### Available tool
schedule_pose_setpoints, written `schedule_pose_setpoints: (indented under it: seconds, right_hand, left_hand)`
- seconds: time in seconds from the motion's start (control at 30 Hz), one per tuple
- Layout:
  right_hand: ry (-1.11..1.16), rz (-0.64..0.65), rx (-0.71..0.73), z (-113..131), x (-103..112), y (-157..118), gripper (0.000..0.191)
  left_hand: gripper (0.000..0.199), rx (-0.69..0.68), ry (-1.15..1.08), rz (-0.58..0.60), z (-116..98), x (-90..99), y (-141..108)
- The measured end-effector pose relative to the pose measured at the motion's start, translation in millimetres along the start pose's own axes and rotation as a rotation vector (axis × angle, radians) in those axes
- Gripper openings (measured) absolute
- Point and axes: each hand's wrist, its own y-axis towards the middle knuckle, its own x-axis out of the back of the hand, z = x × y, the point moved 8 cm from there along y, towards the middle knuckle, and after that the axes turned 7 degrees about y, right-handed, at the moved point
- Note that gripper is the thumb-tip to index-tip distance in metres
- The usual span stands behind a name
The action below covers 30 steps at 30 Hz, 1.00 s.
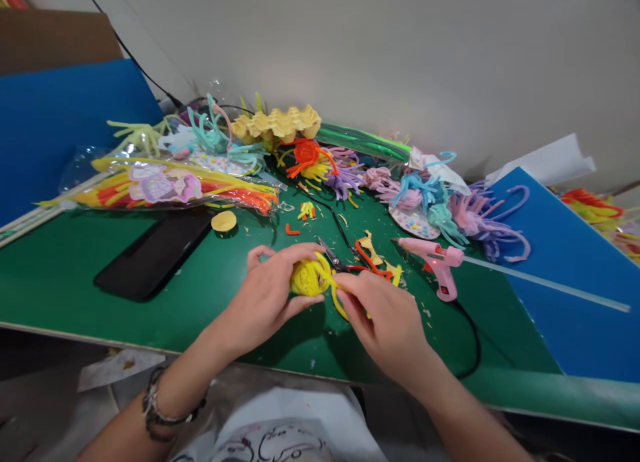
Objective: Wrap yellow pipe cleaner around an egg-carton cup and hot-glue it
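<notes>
A rounded bundle of yellow pipe cleaner (306,279) is held above the green table, near its front edge. My left hand (273,292) grips it from the left, thumb below and fingers over the top. On the right, my right hand (383,315) pinches a yellow strand (340,285) that comes off the bundle, and a loop of yellow hangs under those fingers. Just behind the hands lie scissors (331,254) with red handles, partly hidden by my right hand. Orange pipe cleaner pieces (370,259) and torn yellow scraps lie beside them.
A pink glue gun (435,255) with a long glue stick and black cable lies at right. A black phone (155,255) and a round yellow piece (224,221) are at left. Behind are bagged pipe cleaners (175,185), an egg carton (277,123) and pastel pipe-cleaner figures (425,195).
</notes>
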Motion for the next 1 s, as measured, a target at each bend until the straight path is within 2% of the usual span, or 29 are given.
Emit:
schedule_pose_setpoints:
  seconds: [0.17, 0.37, 0.47, 0.63, 0.83, 1.0]
  right_hand:
    - [-0.008, -0.036, 0.003, 4.7, -0.9, -4.7, 0.020]
    - [0.072, -0.005, 0.000, 5.8, -7.7, -11.9, 0.023]
    - [0.129, -0.029, 0.011, 7.1, -7.7, -15.2, 0.021]
    - [0.217, -0.105, 0.053, 9.4, -4.9, -19.6, 0.016]
    - [0.182, -0.181, 0.110, 13.3, -2.4, -24.5, 0.016]
    - [0.067, -0.223, 0.203, 22.7, -2.9, -30.2, 0.022]
  left_hand:
    - [0.035, 0.035, -0.048, -0.019, 5.5, 2.9, -1.1]
    - [0.039, 0.025, -0.149, -0.056, 6.2, 3.8, -1.7]
    - [0.043, 0.069, -0.287, -0.054, 11.0, -0.3, -3.6]
    - [0.049, 0.248, -0.526, -0.036, 24.6, -6.3, -7.0]
    - [0.046, 0.333, -0.891, -0.092, 20.4, -5.6, -4.9]
    - [0.048, 0.431, -1.060, -0.169, 17.4, -8.3, -6.5]
